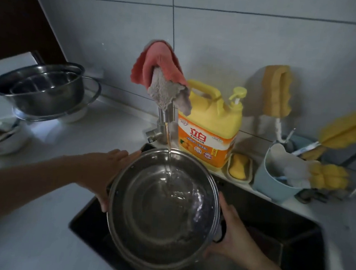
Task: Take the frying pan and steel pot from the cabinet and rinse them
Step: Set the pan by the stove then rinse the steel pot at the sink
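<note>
**Desk:** Steel, is it, under the tap?

**Photographer:** Yes. The steel pot (162,210) is held over the dark sink (272,223), tipped a little toward the camera, with a thin stream from the faucet (164,121) landing inside near the far wall and pooling at the bottom.

**Desk:** And the hands?

**Photographer:** The left hand (108,172) lies against the pot's left side, fingers fairly straight along the rim and the thumb hooked lower down. The right hand (232,233) curls round the dark side handle at the lower right. Both are bearing the pot's weight.

**Desk:** The frying pan?

**Photographer:** I cannot pick it out. A second steel pot (40,90) sits with other metalware on the counter (37,230) at far left, well apart from the sink.

**Desk:** What would a good rinse call for here?

**Photographer:** My reading: keep the rim inside the sink's edge, roll the pot slowly so the water sweeps the whole wall, then tip it away to drain. Wet steel is slippery, so the flat left hand wants a firmer purchase before any tilt.

**Desk:** Background?

**Photographer:** Pink and grey cloths (162,78) draped over the faucet, a yellow detergent jug (209,126) just behind the pot, and a pale blue tub (275,185) of scrubbers at right.
</note>
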Motion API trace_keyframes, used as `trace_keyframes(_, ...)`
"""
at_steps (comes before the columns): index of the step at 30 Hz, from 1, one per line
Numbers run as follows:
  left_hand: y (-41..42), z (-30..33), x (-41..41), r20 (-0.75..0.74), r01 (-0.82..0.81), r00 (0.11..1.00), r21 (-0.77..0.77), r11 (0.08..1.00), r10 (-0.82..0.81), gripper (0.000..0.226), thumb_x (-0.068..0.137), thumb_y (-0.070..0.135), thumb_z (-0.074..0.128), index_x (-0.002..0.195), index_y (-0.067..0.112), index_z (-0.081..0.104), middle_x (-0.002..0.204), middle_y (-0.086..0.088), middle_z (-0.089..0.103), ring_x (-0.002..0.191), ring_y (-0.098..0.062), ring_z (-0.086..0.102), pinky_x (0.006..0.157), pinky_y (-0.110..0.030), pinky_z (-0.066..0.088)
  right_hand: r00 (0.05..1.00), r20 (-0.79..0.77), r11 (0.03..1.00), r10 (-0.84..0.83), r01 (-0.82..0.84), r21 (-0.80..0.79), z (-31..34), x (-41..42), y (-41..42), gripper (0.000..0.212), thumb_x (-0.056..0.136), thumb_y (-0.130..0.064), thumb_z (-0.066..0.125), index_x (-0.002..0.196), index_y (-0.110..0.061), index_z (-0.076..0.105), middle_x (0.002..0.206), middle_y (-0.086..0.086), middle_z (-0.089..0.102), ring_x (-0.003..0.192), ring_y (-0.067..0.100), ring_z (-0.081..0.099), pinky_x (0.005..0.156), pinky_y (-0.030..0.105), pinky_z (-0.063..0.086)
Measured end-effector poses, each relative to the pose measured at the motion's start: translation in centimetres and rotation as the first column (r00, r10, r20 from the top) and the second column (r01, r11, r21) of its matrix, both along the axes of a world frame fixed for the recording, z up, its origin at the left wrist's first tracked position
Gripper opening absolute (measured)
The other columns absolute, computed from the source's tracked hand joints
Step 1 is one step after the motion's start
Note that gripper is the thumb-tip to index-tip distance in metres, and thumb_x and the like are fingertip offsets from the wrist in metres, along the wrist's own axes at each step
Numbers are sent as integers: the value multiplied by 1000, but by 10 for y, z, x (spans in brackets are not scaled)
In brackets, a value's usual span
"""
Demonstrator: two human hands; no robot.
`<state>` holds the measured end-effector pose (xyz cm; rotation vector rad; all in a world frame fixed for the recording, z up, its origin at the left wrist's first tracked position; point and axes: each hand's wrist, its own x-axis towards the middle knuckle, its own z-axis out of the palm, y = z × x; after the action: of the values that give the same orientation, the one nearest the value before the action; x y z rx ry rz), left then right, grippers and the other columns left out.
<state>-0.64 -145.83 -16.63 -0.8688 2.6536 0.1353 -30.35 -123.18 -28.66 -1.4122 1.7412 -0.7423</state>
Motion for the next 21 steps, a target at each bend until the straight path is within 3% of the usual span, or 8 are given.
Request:
trace_keyframes(3,-2,-5,5,40,57,998,-91,994,-54,158,38,84,70,143,26,-33,140,7,27,121,-7,28,105,-24,32,995,-97,996,-32,24,-84,4,-7,1,152,42,-56,94,146,-54,-17,133,-26,21,124,-6,32,103,23,36)
trace_keyframes(7,20,-45,4,-170,-6,984,-288,958,-45,157,38,94,56,148,15,-22,133,-6,43,117,-21,42,104,-34,31,940,-338,991,-46,1,-132,18,-22,16,149,51,-53,91,138,-57,-31,119,-24,17,111,-2,44,93,14,38)
trace_keyframes(10,39,-64,-2,-354,-37,928,-396,917,-116,151,46,83,69,150,2,-4,112,-15,51,95,-29,50,85,-39,38,806,-555,922,-203,-33,-385,24,-33,34,155,39,-49,92,155,-31,-9,117,-2,36,94,17,63,75,17,49)
trace_keyframes(12,47,-69,-7,-473,-44,848,-511,858,-239,129,65,75,64,148,-6,9,108,-17,50,89,-33,52,80,-43,41,751,-599,866,-276,-76,-495,28,-38,44,150,41,-43,92,157,-23,-1,115,10,44,97,25,57,71,30,56)
trace_keyframes(15,55,-62,-12,-516,-74,765,-665,743,-385,98,79,68,54,135,-8,27,109,-21,44,89,-35,48,78,-48,39,692,-624,758,-363,-171,-630,45,-50,54,133,58,-33,90,157,-19,2,116,19,47,101,31,50,84,40,54)
trace_keyframes(18,62,-37,-16,-535,-116,714,-726,678,-451,98,77,68,60,134,-3,25,110,-21,44,88,-35,48,78,-49,40,678,-615,681,-402,-228,-696,75,-54,64,98,84,-35,67,157,-19,5,115,17,43,97,32,49,86,37,43)
trace_keyframes(21,68,-1,-21,-568,-178,633,-768,614,-526,93,79,66,61,132,-2,26,107,-20,45,85,-34,49,77,-49,42,665,-606,611,-437,-275,-742,112,-55,73,89,87,-32,61,157,-19,7,115,16,43,95,32,49,83,37,43)
